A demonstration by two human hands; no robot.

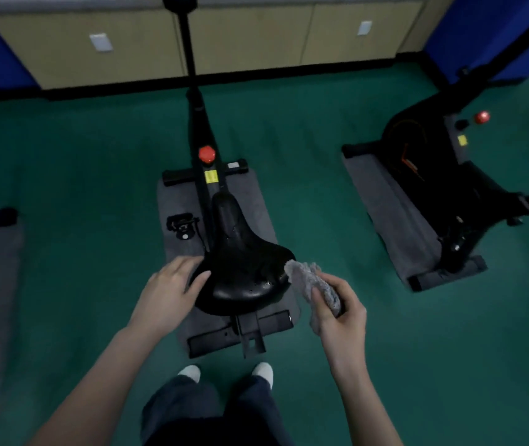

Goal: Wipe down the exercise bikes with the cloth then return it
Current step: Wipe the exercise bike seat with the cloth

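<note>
In the head view, a black exercise bike [203, 146] is seen from behind and above, standing on a grey mat [258, 201] on the green floor [79, 175]. Its saddle [243, 262] lies near, in the middle. The left hand [169, 291] is laid against the saddle's left edge, with the fingers relaxed and spread and nothing held. The grey cloth [308, 278] is bunched in the right hand [340, 313], whose fingers and thumb are curled round it. The cloth's upper end is held at the saddle's right rear edge; whether it touches cannot be told. A red knob [206, 153] is seen on the frame beyond the saddle. A second bike [433, 175] stands on its own mat at the right. Pale cabinets [247, 37] line the far wall.
</note>
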